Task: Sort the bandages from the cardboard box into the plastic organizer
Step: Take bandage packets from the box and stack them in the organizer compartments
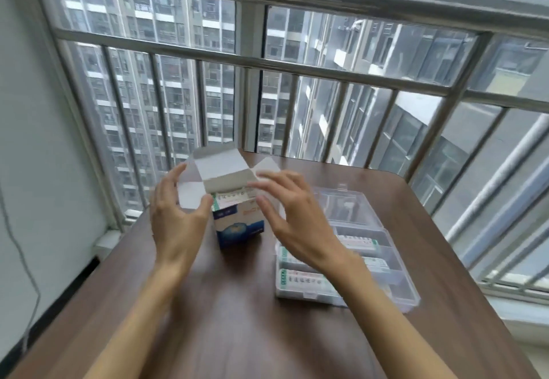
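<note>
Both hands' grip loose: left hand (175,218), right hand (292,215) flank glossy cardboard box (237,218).

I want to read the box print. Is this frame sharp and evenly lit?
Head view: motion blur smears both hands, left and right, and the box print; wide-angle lens bends the window bars; soft daylight from behind, no harsh glare on the table.

Left hand (175,215) and right hand (289,215), both raised, fingers spread, seemingly loosely curved, motion-blurred.
</note>
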`<state>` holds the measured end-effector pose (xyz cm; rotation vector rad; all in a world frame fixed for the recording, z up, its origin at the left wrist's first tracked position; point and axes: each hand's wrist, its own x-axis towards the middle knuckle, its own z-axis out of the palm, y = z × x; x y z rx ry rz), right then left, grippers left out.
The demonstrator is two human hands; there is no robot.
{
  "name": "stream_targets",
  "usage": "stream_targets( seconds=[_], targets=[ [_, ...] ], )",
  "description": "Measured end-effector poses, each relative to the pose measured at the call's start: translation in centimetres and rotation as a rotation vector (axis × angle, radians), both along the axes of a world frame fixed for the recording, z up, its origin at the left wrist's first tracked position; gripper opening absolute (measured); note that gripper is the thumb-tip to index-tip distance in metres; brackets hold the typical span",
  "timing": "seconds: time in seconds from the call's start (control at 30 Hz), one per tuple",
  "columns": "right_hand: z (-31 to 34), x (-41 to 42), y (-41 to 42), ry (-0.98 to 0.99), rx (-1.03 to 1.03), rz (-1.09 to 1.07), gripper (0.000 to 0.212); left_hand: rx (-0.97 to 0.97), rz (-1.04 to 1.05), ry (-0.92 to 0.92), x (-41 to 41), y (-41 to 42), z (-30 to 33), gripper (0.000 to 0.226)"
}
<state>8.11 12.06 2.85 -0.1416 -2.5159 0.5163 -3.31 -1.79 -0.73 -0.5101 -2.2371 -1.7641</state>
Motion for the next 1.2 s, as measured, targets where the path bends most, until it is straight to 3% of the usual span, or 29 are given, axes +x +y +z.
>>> stream_targets(
  seconds=[0.1,0.17,0.23,0.33,0.47,0.77,0.87,1.1,1.2],
  targets=[
    [-1.1,-0.2,-0.9,-0.011,0.077,-0.021,0.032,0.355,-0.046,-0.299,0.9,-0.3,0.5,0.029],
    [-1.1,-0.1,-1.4,0.093,0.074,-0.095,0.031,0.419,-0.095,-0.352,1.5,-0.2,0.7,0.012],
    [-0.7,-0.1,-1.9,0.178,0.096,-0.212,0.027,0.444,-0.158,-0.321,1.8,-0.3,0.6,0.017],
    [-0.1,-0.1,-2.3,0.041,0.076,-0.324,0.016,0.39,-0.236,-0.195,2.3,-0.2,0.4,0.018],
    [0.2,-0.3,-2.4,-0.036,0.159,-0.271,0.017,0.323,-0.257,-0.068,2.5,-0.3,-0.1,0.035],
    [2.4,-3.1,-2.1,-0.409,0.378,-0.108,0.033,0.341,-0.387,-0.109,2.9,-0.3,0.4,0.016],
    [2.9,-3.3,-1.9,-0.439,0.411,-0.065,0.021,0.334,-0.375,-0.119,2.9,-0.1,0.4,0.013],
    [2.4,-3.3,-0.9,-0.412,0.447,0.009,0.036,0.322,-0.339,-0.133,2.4,-0.1,0.3,0.013],
    [2.0,-2.9,-0.1,-0.276,0.311,0.057,0.015,0.33,-0.31,-0.173,1.5,0.0,-0.1,0.012]
  ],
)
